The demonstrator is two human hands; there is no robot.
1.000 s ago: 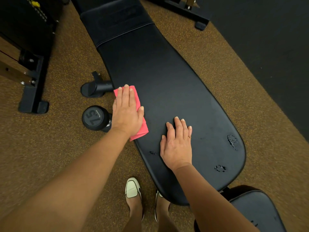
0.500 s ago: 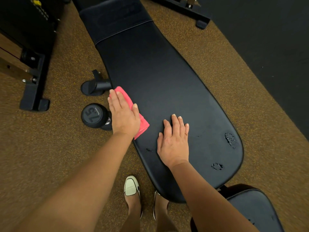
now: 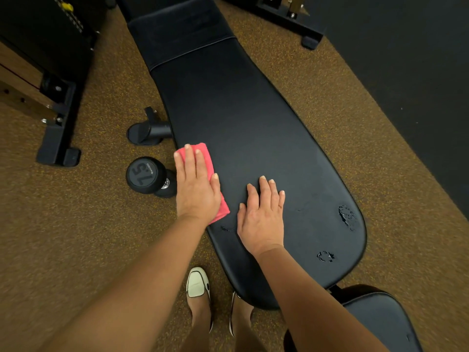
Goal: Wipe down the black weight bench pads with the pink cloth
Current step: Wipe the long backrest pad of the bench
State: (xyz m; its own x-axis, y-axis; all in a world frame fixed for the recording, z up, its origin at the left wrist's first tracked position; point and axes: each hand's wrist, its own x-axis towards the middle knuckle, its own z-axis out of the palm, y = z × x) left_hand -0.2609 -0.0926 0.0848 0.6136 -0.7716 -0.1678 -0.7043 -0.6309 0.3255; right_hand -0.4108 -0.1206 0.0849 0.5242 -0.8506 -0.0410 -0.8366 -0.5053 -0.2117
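Observation:
The long black back pad (image 3: 241, 118) of the weight bench runs from the top centre toward me. My left hand (image 3: 196, 189) lies flat on the folded pink cloth (image 3: 204, 154), pressing it onto the pad's left edge. My right hand (image 3: 262, 214) rests palm down on the bare pad just to the right, fingers spread, holding nothing. Worn, torn patches (image 3: 346, 215) mark the pad's near right end. A second black seat pad (image 3: 380, 323) shows at the bottom right corner.
A black dumbbell (image 3: 143, 175) lies on the brown speckled floor just left of my left hand, next to the bench's foot (image 3: 147, 132). A black rack frame (image 3: 58, 128) stands at the left, another base (image 3: 291, 24) at the top right. My shoe (image 3: 198, 285) is below the pad.
My left hand has slid the pink cloth a little toward me along the pad's left edge. My right hand has stayed planted on the pad.

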